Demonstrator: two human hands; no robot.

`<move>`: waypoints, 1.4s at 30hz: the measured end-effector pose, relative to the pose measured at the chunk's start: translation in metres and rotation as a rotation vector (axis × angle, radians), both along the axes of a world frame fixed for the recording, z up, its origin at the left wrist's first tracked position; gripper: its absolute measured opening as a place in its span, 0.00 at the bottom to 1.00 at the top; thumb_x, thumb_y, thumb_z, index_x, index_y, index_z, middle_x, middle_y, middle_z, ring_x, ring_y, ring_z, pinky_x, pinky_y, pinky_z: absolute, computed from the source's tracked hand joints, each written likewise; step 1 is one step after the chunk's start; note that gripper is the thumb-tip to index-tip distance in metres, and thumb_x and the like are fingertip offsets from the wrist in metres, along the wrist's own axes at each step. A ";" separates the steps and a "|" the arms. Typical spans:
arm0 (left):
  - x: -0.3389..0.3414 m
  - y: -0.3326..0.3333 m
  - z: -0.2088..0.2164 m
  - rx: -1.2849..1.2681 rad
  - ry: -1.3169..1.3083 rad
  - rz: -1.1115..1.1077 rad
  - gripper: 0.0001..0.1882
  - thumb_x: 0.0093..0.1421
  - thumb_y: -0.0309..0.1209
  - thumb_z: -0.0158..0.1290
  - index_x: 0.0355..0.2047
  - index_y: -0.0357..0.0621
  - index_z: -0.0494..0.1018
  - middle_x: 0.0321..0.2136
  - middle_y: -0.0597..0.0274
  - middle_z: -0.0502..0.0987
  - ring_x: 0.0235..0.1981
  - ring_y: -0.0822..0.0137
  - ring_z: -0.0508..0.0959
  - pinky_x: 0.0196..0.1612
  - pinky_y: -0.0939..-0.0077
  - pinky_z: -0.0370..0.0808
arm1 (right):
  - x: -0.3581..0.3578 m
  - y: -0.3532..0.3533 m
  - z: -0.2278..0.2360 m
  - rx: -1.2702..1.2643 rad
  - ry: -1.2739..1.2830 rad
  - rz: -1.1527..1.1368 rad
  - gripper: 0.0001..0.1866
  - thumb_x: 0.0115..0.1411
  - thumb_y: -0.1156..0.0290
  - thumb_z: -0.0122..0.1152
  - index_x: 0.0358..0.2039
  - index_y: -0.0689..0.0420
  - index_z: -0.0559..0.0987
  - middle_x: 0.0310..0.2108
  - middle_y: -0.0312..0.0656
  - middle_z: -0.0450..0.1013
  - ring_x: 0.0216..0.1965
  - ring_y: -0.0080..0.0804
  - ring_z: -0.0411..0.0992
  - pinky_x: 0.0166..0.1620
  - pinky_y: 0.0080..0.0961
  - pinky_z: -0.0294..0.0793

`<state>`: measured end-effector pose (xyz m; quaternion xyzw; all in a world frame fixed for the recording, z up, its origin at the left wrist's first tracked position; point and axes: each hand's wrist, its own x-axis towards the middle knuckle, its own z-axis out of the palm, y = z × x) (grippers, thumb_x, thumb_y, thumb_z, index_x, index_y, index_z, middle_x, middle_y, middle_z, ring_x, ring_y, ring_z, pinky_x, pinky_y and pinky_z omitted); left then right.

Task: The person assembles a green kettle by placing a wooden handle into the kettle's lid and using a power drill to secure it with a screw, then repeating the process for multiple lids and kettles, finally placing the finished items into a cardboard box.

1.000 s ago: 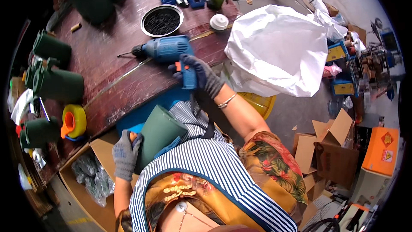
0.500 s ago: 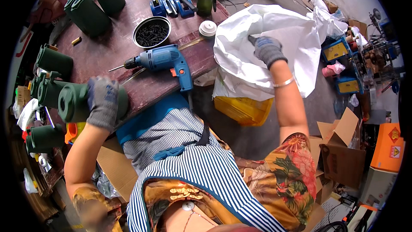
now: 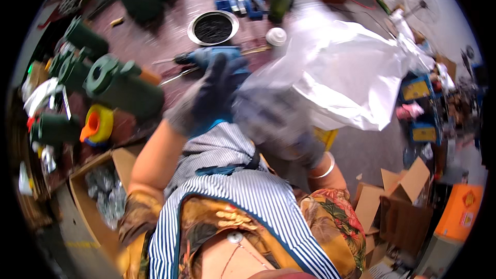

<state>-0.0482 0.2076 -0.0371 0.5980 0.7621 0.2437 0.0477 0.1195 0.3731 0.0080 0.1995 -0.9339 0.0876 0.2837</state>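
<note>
A thin clear plastic bag (image 3: 268, 119) is held between both gloved hands, blurred by motion. The left hand (image 3: 206, 98) is raised with fingers (image 3: 223, 70) spread open; the right hand (image 3: 305, 147) cannot be judged. Just beyond the fingers, a blue electric drill (image 3: 206, 58) lies on the dark wooden worktop (image 3: 170, 36). The film could be snagged on its bit.

on the table (image 3: 155, 46) a drill (image 3: 206, 58) lay before a round dish (image 3: 213, 27) — a cylinder (image 3: 121, 85) to its left, a tape roll (image 3: 98, 124) nearer. right of the drill hung a plastic bag (image 3: 351, 77); a cardboard box (image 3: 98, 191) sat below the table edge.
</note>
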 end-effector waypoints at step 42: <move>0.045 -0.238 -0.046 0.746 -0.095 0.861 0.18 0.62 0.28 0.55 0.52 0.39 0.76 0.47 0.54 0.80 0.53 0.54 0.78 0.60 0.58 0.72 | -0.115 -0.104 -0.052 -1.644 -0.665 0.546 0.24 0.60 0.66 0.60 0.54 0.65 0.73 0.52 0.45 0.73 0.54 0.35 0.71 0.61 0.34 0.67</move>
